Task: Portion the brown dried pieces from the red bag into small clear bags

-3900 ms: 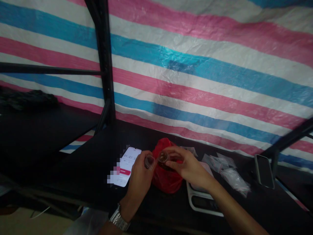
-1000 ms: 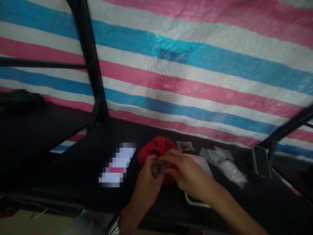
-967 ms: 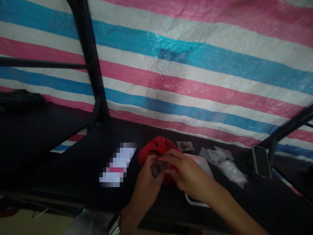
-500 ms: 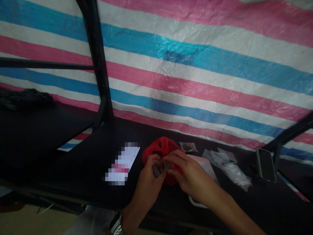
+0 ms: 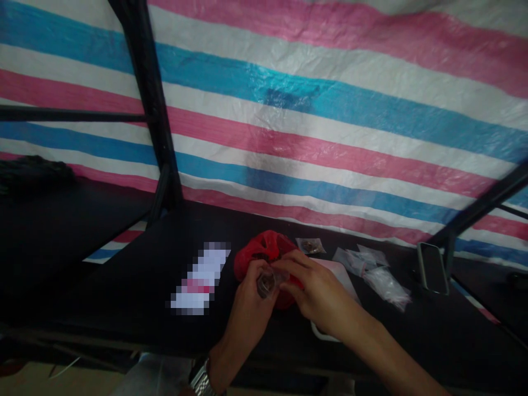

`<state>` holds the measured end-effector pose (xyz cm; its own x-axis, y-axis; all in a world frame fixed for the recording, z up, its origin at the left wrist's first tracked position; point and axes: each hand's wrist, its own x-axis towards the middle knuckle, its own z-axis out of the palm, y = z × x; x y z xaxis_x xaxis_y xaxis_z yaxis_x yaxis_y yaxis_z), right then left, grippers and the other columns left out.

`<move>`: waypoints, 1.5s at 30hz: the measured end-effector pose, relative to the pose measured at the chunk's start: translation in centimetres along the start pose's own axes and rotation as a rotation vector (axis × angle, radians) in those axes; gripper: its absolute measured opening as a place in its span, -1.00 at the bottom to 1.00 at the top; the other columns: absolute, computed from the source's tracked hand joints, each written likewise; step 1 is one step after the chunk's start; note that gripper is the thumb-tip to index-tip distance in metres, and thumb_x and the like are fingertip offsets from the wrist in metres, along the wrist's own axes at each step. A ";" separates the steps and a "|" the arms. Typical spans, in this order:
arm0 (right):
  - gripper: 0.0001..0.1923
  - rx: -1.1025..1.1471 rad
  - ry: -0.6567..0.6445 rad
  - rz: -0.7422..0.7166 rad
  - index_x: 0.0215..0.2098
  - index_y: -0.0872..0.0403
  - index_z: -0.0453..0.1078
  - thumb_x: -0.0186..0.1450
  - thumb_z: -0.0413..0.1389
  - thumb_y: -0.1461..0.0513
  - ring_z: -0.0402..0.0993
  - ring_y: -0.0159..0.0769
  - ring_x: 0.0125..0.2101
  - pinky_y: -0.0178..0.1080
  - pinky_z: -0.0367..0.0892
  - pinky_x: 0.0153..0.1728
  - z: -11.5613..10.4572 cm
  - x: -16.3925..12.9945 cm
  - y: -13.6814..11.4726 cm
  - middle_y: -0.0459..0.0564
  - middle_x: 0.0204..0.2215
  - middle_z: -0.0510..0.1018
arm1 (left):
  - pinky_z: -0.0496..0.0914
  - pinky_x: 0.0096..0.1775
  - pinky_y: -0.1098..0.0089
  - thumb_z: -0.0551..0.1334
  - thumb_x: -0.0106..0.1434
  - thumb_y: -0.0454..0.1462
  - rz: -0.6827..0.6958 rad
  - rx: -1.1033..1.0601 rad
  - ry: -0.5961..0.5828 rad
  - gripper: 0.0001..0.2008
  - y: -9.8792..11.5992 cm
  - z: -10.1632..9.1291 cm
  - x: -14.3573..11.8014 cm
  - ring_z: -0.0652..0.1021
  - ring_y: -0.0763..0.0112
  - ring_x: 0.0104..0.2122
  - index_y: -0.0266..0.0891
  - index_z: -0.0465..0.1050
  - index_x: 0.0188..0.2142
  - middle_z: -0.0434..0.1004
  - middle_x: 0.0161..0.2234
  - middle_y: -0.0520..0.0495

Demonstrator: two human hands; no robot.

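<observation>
My left hand is closed round a small clear plastic bag, whose open mouth faces me and shows something brown inside. Pinched at the bag's right side are the fingers of my right hand. Just behind both hands a red plastic bag lies open on the black table, its contents dark and mostly hidden. Part of a white tray shows from under my right wrist. Beyond it lies a small clear packet with brown bits in it.
Several clear zip bags are piled to the right. A phone leans near a black frame leg. On the left lies a blurred white paper. Striped plastic sheeting hangs behind the black table.
The whole view has shifted slightly, so the table's things sit a little further left. Both hands keep hold of the small clear bag, their grip almost unchanged.
</observation>
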<state>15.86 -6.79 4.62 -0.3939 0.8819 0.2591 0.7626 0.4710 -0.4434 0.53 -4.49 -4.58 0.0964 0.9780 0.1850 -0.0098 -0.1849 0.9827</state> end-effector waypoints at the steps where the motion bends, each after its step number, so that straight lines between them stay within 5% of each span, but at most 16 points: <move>1: -0.54 0.034 0.013 0.014 0.14 -0.05 0.54 0.35 0.20 0.46 0.61 -0.17 0.03 -0.11 0.50 0.11 0.1 0.0 0.1 0.01 0.05 0.62 | 0.49 -0.21 0.36 0.30 0.24 -0.24 0.003 -0.001 0.008 -0.74 0.0 0.1 0.1 0.64 0.32 -0.24 -0.12 0.37 -0.09 0.59 -0.22 0.04; 7: -0.61 0.246 0.124 0.185 0.02 -0.01 0.58 0.26 0.29 0.42 0.66 -0.22 -0.12 -0.18 0.52 -0.02 0.2 -0.3 1.7 -0.06 -0.11 0.72 | 0.47 -0.27 0.37 0.30 0.27 -0.18 0.015 0.025 0.050 -0.76 -0.1 0.2 0.1 0.61 0.35 -0.31 -0.12 0.34 -0.11 0.56 -0.29 0.08; 11: -0.69 0.176 0.207 0.294 -0.03 0.02 0.61 0.28 0.26 0.38 0.66 -0.16 -0.14 -0.12 0.51 -0.02 0.4 1.1 3.5 -0.01 -0.14 0.74 | 0.46 -0.29 0.35 0.30 0.26 -0.14 0.034 0.080 0.136 -0.71 0.3 -0.1 0.0 0.57 0.35 -0.37 -0.12 0.32 -0.08 0.50 -0.34 0.09; 17: -0.59 0.040 0.129 0.202 0.09 0.08 0.58 0.28 0.22 0.40 0.63 0.01 0.03 0.02 0.42 0.15 1.5 4.2 5.2 0.17 0.01 0.71 | 0.49 -0.25 0.29 0.30 0.26 -0.17 0.109 0.087 0.209 -0.64 0.4 -0.1 0.0 0.58 0.30 -0.34 -0.14 0.26 -0.01 0.46 -0.29 0.04; 21: -0.77 0.159 0.282 0.158 -0.05 0.05 0.60 0.38 0.16 0.33 0.61 -0.12 -0.02 -0.08 0.43 0.12 1.5 1.8 3.2 0.07 -0.08 0.70 | 0.51 -0.13 0.25 0.27 0.27 -0.27 0.169 0.071 0.115 -0.58 0.3 -0.2 -0.6 0.58 0.30 -0.24 -0.13 0.21 0.09 0.44 -0.18 -0.02; 27: -0.82 0.414 0.241 0.266 -0.13 -0.09 0.59 0.34 0.25 0.30 0.61 -0.33 -0.27 -0.35 0.47 -0.21 3.0 -5.4 -0.3 -0.15 -0.23 0.70 | 0.47 0.07 0.24 0.28 0.25 -0.40 0.157 0.002 -0.131 -0.35 0.0 0.3 -3.2 0.57 0.25 0.02 -0.02 0.07 0.25 0.38 0.06 -0.11; 36: -0.86 0.388 0.589 0.259 -0.23 -0.04 0.63 0.36 0.22 0.29 0.62 -0.33 -0.41 -0.39 0.50 -0.34 4.6 -7.8 1.0 -0.11 -0.37 0.69 | 0.41 0.29 0.04 0.19 0.11 -0.51 0.123 0.095 -0.279 -0.14 -1.6 1.3 -4.9 0.47 0.05 0.27 -0.08 0.08 0.39 0.36 0.24 -0.25; 41: -0.85 0.384 0.633 0.248 -0.25 -0.05 0.64 0.39 0.21 0.28 0.65 -0.28 -0.36 -0.33 0.53 -0.28 2.9 -7.7 1.4 -0.07 -0.34 0.71 | 0.16 0.45 0.01 0.08 0.49 -0.29 0.108 0.075 -0.291 -0.39 0.0 2.1 -5.1 0.20 0.17 0.49 0.09 0.08 0.47 0.14 0.50 -0.08; 45: -0.86 0.443 0.668 0.254 -0.25 -0.02 0.63 0.41 0.20 0.21 0.63 -0.27 -0.34 -0.30 0.51 -0.25 0.2 -6.5 2.7 -0.06 -0.34 0.71 | 0.28 0.40 0.10 0.05 0.56 -0.14 0.130 0.030 -0.153 -0.57 2.2 4.9 -3.4 0.35 0.23 0.42 0.02 0.33 0.36 0.35 0.42 -0.09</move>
<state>20.36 -11.28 1.55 0.2558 0.8288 0.4977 0.4598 0.3486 -0.8168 5.01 -8.66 -3.09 0.2466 0.9200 0.3046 -0.0031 -0.3136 0.9495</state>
